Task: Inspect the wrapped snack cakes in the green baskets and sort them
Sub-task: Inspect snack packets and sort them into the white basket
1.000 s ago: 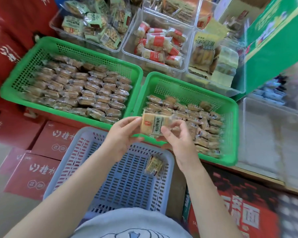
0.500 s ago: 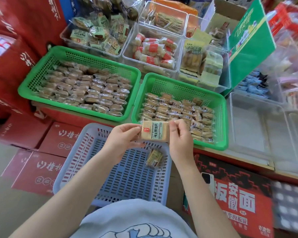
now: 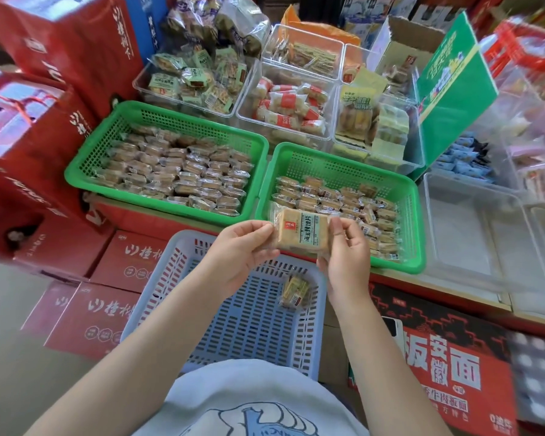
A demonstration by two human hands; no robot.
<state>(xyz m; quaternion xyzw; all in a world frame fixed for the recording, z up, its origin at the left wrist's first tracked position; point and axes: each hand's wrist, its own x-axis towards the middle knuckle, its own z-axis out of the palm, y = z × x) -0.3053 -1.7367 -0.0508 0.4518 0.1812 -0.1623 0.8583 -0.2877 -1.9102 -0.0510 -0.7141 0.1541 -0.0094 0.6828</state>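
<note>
- Green baskets (image 3: 343, 165) sit side by side, full of cakes.
- My left hand (image 3: 239, 247) and right hand (image 3: 346, 247) pinch one cake (image 3: 301, 231) by its ends.

Both bare forearms reach forward from the bottom of the view and converge toward the middle, the left from the lower left, the right from the lower right. The left hand (image 3: 243, 247) is raised with its back toward the camera, its curled fingers and thumb pinching the left edge of a wrapped snack cake (image 3: 299, 229). The right hand (image 3: 346, 250) faces it at the same height, wrist bent a little, thumb and fingertips gripping the cake's right edge, so the cake is held flat between the two hands.
</note>
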